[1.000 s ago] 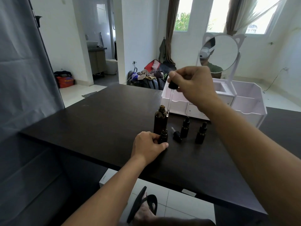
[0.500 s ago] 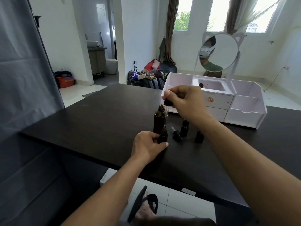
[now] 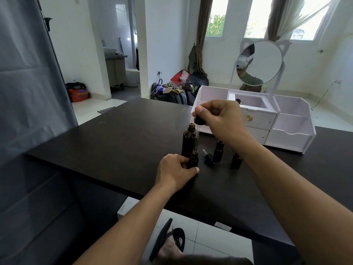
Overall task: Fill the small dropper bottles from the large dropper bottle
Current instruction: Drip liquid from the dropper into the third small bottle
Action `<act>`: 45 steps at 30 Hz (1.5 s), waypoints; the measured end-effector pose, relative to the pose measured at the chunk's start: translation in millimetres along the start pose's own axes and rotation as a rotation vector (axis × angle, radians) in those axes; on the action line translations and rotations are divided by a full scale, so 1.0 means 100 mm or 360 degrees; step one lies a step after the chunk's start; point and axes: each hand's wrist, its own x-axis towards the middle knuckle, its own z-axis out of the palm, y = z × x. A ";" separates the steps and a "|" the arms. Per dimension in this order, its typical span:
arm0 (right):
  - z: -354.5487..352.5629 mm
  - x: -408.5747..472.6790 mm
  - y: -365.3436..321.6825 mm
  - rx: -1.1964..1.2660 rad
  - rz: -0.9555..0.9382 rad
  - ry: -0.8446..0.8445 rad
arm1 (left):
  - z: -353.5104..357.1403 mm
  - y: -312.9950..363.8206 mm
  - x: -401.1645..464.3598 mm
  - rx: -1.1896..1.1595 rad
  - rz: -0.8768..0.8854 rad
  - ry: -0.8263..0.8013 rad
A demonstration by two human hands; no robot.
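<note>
The large amber dropper bottle [image 3: 188,141] stands uncapped on the dark table [image 3: 124,142]. Just in front of it my left hand [image 3: 174,172] grips a small open dropper bottle [image 3: 193,160] on the tabletop. My right hand [image 3: 219,119] pinches the black bulb of the large dropper [image 3: 199,121]; its glass tube [image 3: 196,140] points straight down, with the tip at the small bottle's mouth. A small loose dropper cap [image 3: 208,159] lies on its side to the right. Two capped small bottles [image 3: 218,151] [image 3: 236,161] stand behind my right forearm.
A white cosmetic organiser [image 3: 292,129] with drawers and a round cat-ear mirror [image 3: 258,63] stands at the back right of the table. The table's near edge runs just below my left wrist. A sandalled foot [image 3: 168,243] shows on the tiled floor beneath.
My right hand came down from above the organiser with the large dropper, and its tube tip now sits at the mouth of the small bottle. My left hand kept its grip.
</note>
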 end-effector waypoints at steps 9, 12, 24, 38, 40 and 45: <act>-0.17 0.33 -0.20 0.0103 -0.0042 0.0342 | 0.00 -0.01 -0.01 -0.0016 0.0077 0.0041; -0.15 0.46 -0.24 0.0076 -0.0075 0.0391 | 0.00 -0.01 -0.01 -0.0015 0.0070 0.0049; 0.19 0.48 0.06 -0.0123 0.0043 0.0095 | 0.03 -0.01 0.00 0.0041 -0.0022 0.0023; 0.38 0.35 0.35 0.0013 0.0200 0.0000 | 0.03 -0.03 -0.01 -0.0096 0.0012 0.0065; 0.38 0.34 0.35 -0.0015 0.0190 0.0009 | 0.03 -0.03 -0.02 -0.0100 0.0018 0.0064; 0.37 0.32 0.36 -0.0014 0.0173 0.0052 | 0.02 -0.03 -0.01 -0.0097 0.0014 0.0070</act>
